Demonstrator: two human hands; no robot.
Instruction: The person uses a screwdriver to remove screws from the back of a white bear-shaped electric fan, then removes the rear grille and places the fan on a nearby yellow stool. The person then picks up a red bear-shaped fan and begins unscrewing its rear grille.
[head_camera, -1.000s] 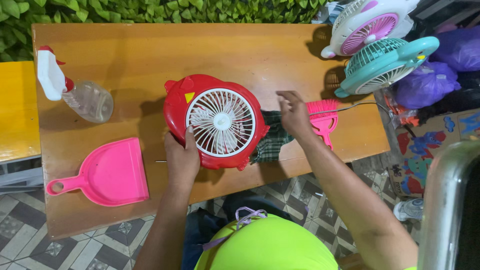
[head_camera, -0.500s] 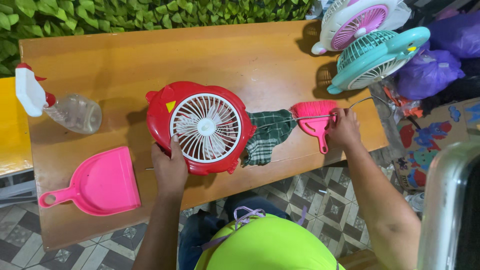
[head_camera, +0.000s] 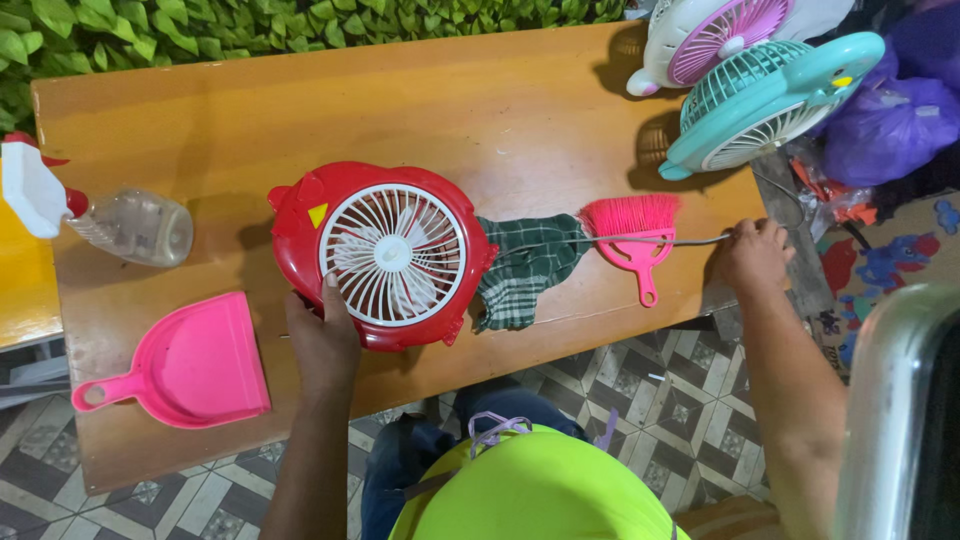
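Observation:
A red fan (head_camera: 385, 252) with a white grille lies face up on the wooden table (head_camera: 300, 110). My left hand (head_camera: 322, 335) grips its near edge, thumb on the grille. My right hand (head_camera: 752, 255) at the table's right edge pinches the fan's thin grey cord (head_camera: 650, 239), which runs taut from the fan over a green checked cloth (head_camera: 525, 270) and a small pink brush (head_camera: 634, 225).
A pink dustpan (head_camera: 190, 362) lies at the front left. A clear spray bottle (head_camera: 110, 220) with a white and red head lies at the left edge. A teal fan (head_camera: 765, 100) and a pink-and-white fan (head_camera: 720, 30) stand at the far right. Purple bags (head_camera: 890, 120) sit beyond them.
My right hand has moved from the fan's top right out to the table's right edge, drawing the cord straight. My left hand stays on the fan.

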